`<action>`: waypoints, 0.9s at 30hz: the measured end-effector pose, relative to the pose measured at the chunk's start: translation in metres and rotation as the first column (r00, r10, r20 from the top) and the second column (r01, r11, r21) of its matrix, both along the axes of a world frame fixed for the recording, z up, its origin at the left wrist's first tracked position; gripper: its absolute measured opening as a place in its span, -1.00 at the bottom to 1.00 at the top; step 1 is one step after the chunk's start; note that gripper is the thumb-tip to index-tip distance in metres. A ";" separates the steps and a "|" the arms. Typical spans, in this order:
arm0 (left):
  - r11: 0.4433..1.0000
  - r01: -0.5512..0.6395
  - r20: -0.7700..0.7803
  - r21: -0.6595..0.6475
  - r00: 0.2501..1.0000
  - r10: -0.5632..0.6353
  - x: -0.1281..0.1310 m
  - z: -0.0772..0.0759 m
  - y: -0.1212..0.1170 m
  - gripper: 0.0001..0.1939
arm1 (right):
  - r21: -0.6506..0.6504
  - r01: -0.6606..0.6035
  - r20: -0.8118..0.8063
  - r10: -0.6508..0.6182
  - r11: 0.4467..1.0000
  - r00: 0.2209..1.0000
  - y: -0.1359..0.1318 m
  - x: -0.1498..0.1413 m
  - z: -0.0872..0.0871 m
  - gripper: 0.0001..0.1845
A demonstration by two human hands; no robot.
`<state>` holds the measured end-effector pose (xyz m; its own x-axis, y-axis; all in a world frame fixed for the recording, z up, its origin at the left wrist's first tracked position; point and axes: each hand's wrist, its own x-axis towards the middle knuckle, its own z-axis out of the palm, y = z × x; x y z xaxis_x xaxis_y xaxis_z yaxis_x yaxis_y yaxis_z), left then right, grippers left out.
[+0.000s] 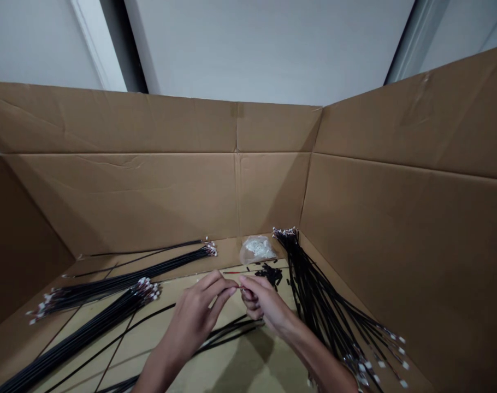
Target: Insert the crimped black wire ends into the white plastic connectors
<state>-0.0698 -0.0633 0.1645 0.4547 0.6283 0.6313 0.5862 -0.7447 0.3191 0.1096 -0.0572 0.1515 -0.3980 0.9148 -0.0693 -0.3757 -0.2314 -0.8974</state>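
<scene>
My left hand (pixel 193 316) and my right hand (pixel 265 304) meet in front of me, their fingertips pinched together on a thin red-tipped wire (pixel 239 286). Whatever the fingers grip is small and partly hidden by them. Just beyond my hands lies a small heap of short black pieces (pixel 268 274). A plastic bag of small white parts (pixel 256 249) rests behind that heap. Bundles of black cables with white connector ends (pixel 105 286) lie to the left, and a large fanned bundle (pixel 326 311) lies to the right of my right hand.
Tall corrugated cardboard walls (pixel 150 191) surround the work area on the left, back and right. A cardboard floor sheet (pixel 158 311) lies under the cables, with loose black cables crossing it beneath my hands. A pale wall and door frame stand beyond the cardboard.
</scene>
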 end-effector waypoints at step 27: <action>0.947 -0.071 0.132 0.313 0.991 0.031 -0.013 0.032 -0.042 -0.83 | 0.348 -0.078 0.171 0.018 0.934 0.985 -0.029 -0.021 0.026 -0.36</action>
